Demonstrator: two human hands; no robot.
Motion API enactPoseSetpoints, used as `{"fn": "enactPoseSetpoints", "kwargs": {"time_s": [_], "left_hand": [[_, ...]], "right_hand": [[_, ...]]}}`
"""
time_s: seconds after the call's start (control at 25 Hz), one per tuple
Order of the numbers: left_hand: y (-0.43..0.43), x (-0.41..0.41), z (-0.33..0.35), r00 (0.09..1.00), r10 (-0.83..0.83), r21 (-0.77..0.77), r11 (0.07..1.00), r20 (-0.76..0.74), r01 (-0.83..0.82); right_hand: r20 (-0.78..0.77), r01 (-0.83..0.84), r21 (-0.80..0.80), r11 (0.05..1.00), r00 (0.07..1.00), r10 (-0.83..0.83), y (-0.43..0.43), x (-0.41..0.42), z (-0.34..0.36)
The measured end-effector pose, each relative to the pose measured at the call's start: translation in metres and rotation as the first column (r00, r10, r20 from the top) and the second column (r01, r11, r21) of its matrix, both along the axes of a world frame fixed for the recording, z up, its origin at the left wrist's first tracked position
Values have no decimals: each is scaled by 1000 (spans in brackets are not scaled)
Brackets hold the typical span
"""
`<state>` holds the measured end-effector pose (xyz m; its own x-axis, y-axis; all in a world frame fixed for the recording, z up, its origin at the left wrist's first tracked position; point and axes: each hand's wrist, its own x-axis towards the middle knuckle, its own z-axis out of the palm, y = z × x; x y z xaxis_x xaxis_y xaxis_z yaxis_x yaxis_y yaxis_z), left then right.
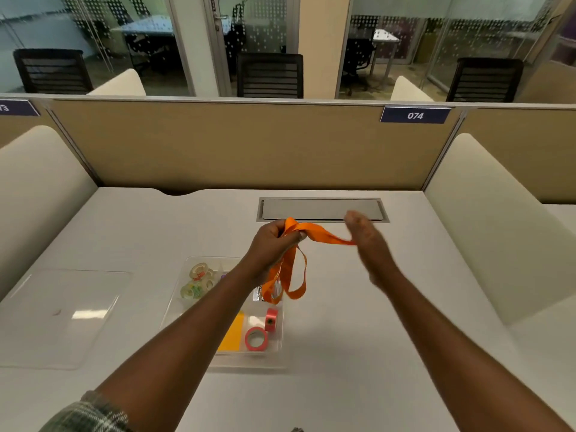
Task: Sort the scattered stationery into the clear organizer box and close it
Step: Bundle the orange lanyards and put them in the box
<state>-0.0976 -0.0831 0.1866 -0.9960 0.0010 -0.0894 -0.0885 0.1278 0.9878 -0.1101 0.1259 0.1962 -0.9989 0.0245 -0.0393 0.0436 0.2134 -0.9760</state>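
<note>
The clear organizer box (249, 360) sits open on the worktop (358, 338), and most of the sorting looks done. Clear tape rolls (199, 275) fill its far left compartment, with a yellow pad (233, 333) and pink tape rolls (256, 338) in its near compartments. No other loose stationery shows on the worktop around the box.

What is left is the orange ribbon (324, 236), held in the air above and just beyond the box's far right corner. The left hand (274, 244) has its fingers closed round a bunched part of it, and loops dangle down over the box. A single strand runs taut to the right hand (366, 236). That hand is blurred, but its curled fingers seem to pinch the ribbon's end.

The ribbon probably needs gathering and putting into the box. The lid (62, 316), lying flat well to the left of the box, must then go on
</note>
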Motion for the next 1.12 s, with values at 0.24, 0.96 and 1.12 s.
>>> {"fn": "enactPoseSetpoints", "kwargs": {"time_s": [0.24,0.96,1.12], "left_hand": [[6,0,14,957,179,379,889,230,-258],[-134,34,-52,958,-193,56,981,214,185],[-161,45,-75,967,11,411,904,255,-119]], "right_hand": [[159,-378,-284,881,887,432,-99,45,-45],[297,-637,703,316,667,683,-190,-14,-17],[351,-624,56,779,743,570,-234,-9,-21]]}}
